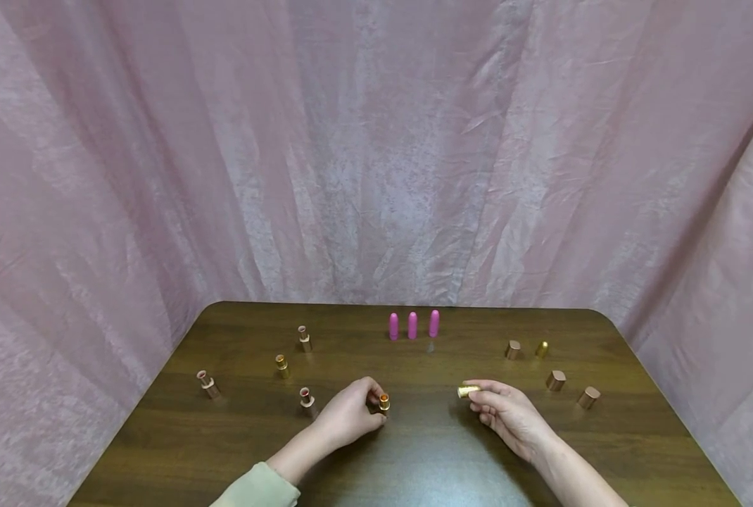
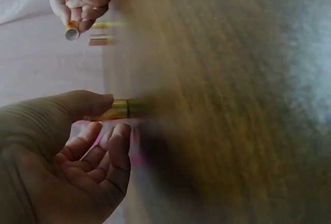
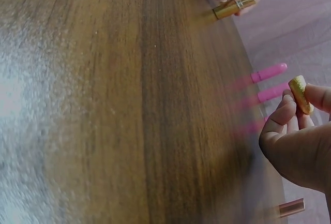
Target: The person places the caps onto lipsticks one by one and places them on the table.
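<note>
An uncapped gold lipstick tube (image 1: 384,402) stands upright on the table, amber inside its top. My left hand (image 1: 353,412) curves around it; in the left wrist view the thumb lies against the tube (image 2: 116,110) and the other fingers bend beneath. Between thumb and fingers, my right hand (image 1: 509,415) pinches a gold lipstick cap (image 1: 468,391), held sideways above the table. Its round open end faces left, toward the left hand. The right wrist view shows the cap's textured gold side (image 3: 299,92).
Several uncapped lipstick tubes (image 1: 208,384) stand at the left, one gold (image 1: 281,366). Three pink bullet-shaped tubes (image 1: 412,326) line the back edge. At the right stand rose-gold caps (image 1: 557,381) and a gold cap (image 1: 542,349). Pink curtains (image 1: 402,155) hang behind the wooden table (image 1: 414,465).
</note>
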A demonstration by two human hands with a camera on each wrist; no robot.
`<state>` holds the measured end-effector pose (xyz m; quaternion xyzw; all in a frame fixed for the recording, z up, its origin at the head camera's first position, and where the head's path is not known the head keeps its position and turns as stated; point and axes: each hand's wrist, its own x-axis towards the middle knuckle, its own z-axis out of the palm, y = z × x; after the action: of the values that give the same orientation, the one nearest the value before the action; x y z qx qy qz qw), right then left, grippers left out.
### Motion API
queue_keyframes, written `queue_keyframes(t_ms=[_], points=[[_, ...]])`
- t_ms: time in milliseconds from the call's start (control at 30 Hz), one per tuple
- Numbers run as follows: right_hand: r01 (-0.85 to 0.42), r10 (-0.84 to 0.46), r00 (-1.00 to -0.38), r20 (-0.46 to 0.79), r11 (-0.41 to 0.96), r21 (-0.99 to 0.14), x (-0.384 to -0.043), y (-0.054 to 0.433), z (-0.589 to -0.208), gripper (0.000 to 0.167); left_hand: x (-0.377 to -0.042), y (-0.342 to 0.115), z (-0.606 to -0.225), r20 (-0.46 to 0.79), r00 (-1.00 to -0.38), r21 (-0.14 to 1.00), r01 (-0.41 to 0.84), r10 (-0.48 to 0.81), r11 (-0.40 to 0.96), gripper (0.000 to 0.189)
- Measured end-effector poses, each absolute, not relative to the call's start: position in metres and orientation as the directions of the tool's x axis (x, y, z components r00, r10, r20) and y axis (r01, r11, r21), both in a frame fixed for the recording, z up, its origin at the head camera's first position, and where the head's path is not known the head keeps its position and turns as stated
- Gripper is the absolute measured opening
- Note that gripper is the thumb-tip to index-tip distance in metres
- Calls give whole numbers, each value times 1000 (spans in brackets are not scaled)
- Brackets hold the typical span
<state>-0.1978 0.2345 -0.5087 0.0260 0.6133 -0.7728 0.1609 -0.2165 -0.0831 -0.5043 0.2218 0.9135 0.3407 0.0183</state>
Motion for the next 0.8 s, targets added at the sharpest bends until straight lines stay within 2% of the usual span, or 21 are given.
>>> queue_keyframes(t_ms=[367,800], points=[[290,-216,-944,-250,-185,-939,-196,231,-508,36,-216,-84,-507,109,-920,679,346,377,648,22],[282,-231,-945,-233,-205,-937,-194,229,-502,35,-213,-84,-485,200,-890,640,436,410,633,18]])
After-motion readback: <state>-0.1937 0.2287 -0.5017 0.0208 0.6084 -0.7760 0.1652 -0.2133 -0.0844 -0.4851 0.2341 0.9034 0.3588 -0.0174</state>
